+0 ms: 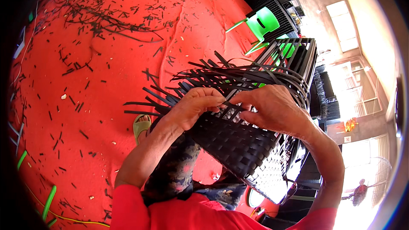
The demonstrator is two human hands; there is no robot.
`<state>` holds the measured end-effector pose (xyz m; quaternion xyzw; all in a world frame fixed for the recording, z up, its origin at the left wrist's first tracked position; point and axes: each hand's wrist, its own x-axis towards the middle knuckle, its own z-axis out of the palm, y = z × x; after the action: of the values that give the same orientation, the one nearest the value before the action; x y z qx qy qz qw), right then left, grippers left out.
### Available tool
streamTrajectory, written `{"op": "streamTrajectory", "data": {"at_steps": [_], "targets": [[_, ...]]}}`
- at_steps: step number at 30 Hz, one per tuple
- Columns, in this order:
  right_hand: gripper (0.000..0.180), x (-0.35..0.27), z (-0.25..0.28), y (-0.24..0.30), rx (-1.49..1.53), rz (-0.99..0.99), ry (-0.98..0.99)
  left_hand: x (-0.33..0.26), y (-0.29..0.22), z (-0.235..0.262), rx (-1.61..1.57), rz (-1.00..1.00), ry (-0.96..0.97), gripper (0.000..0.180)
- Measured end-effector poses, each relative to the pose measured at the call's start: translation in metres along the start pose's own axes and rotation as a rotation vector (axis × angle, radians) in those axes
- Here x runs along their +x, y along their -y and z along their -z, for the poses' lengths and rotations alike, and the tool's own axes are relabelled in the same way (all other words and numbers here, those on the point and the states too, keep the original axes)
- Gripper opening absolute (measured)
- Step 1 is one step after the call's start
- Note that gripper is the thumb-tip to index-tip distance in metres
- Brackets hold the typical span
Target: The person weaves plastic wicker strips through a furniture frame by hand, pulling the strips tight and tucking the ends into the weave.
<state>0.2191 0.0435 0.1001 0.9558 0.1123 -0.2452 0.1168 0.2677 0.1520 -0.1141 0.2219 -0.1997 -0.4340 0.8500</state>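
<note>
Black glossy basketwork of flat woven strips point(238, 145) is tilted beneath both hands. Loose black strip ends point(208, 73) are fanned beyond it. By the right hand point(275, 108), thumb and forefinger are held slightly parted; whether anything is gripped cannot be told. By the left hand point(197, 105), a narrow dark strip point(233, 105) is pinched. Weaving seems in hand; careful threading and tightening would be called for next.

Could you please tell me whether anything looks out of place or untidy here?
Yes: short black offcuts lie scattered across the red floor, and a tangle of long strips lies at upper left, looking like uncleared litter. The woven piece shows no obvious damage.
</note>
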Motion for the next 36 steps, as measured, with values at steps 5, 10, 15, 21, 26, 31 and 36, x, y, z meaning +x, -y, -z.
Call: {"op": "streamTrajectory", "data": {"at_steps": [5,10,15,21,26,31,36], "targets": [[0.020,-0.003,0.001,-0.006,0.122,0.059,-0.138,0.002,-0.007,-0.017,0.427,0.036,0.053,0.025],[0.017,-0.006,0.004,-0.013,0.154,0.049,-0.075,0.007,0.004,-0.016,0.499,-0.064,0.106,0.023],[0.015,0.001,0.009,-0.017,0.198,0.085,-0.018,0.011,0.005,-0.009,0.214,0.118,0.159,0.020],[0.011,0.004,0.005,-0.016,0.057,0.086,-0.020,0.009,0.002,-0.016,0.226,0.078,0.128,0.018],[0.010,0.003,-0.002,-0.020,0.095,0.096,-0.069,0.009,0.006,-0.012,0.298,0.031,0.141,0.016],[0.011,0.003,0.001,-0.018,-0.003,0.052,0.005,0.008,0.013,-0.012,0.576,-0.114,0.111,0.030],[0.012,0.001,0.001,-0.015,-0.040,0.052,0.018,0.012,0.004,-0.010,0.729,-0.052,0.178,0.033]]}}
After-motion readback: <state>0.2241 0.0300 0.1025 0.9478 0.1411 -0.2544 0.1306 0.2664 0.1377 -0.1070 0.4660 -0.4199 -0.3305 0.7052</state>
